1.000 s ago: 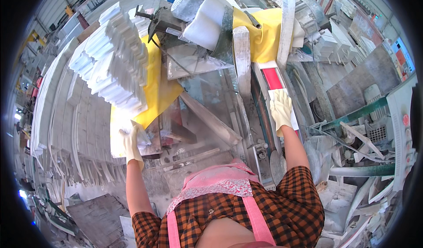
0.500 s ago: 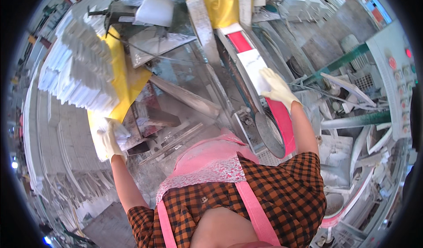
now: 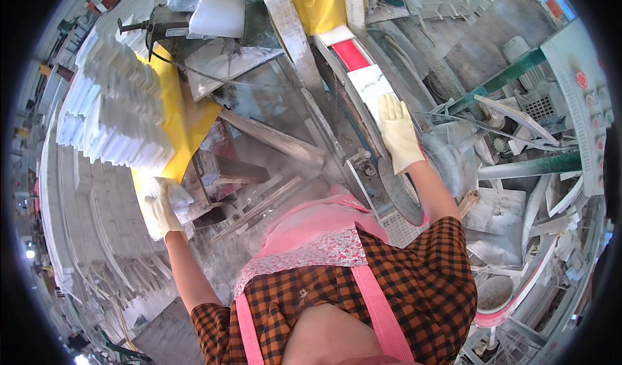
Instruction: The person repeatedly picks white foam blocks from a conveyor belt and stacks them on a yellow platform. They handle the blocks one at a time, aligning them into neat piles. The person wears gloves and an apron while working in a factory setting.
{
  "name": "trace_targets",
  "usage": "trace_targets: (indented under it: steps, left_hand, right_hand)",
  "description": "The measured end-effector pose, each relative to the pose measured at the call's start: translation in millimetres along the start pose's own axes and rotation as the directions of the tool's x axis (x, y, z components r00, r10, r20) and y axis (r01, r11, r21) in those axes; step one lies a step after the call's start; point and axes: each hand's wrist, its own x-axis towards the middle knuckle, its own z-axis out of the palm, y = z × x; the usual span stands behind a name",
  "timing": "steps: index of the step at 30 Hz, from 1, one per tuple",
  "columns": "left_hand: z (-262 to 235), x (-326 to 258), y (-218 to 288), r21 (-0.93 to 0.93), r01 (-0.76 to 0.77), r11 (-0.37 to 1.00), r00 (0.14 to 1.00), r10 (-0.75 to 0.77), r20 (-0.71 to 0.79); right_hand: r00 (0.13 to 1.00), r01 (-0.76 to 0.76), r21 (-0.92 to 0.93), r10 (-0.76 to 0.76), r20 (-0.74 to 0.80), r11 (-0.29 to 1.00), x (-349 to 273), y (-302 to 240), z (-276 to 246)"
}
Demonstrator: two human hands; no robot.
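My right hand, in a pale rubber glove, lies flat on a white marbled tile resting on the red bed of a cutting machine. My left hand, also gloved, grips a white tile piece at the lower edge of a stack of white tiles on a yellow sheet. A pink apron over a checked shirt fills the lower middle.
A dusty metal machine frame lies between my hands. Grey bars and a green beam stand at right, with a control panel at far right. White strips are piled at left. A round bowl sits at lower right.
The view has swung as my head moved. My right hand has stayed on the tile on the red bed, and my left hand remains at the edge of the tile stack.
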Motion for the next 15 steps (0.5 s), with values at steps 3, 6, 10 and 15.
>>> trace_targets:
  steps: [3,6,10,15]
  left_hand:
    - [0.7,-2.9,1.4,0.007,0.001,1.000,0.999,-0.001,-0.038]
    - [1.9,-5.8,3.6,-0.034,-0.013,0.999,1.000,0.013,-0.009]
    - [1.8,-8.6,12.7,0.129,0.039,0.991,0.998,-0.031,-0.063]
    - [3.7,-10.2,11.5,-0.076,0.066,0.995,0.998,-0.065,0.006]
  right_hand:
    - [0.999,-0.018,-0.001,0.018,-0.046,1.000,5.1,10.7,-4.0]
    - [0.978,0.075,-0.063,-0.086,-0.192,0.995,26.5,18.0,-9.7]
    - [0.986,0.128,-0.093,-0.137,-0.092,0.987,58.5,13.5,-16.0]
    - [0.993,0.109,0.031,-0.110,0.051,0.994,68.8,13.7,-19.7]
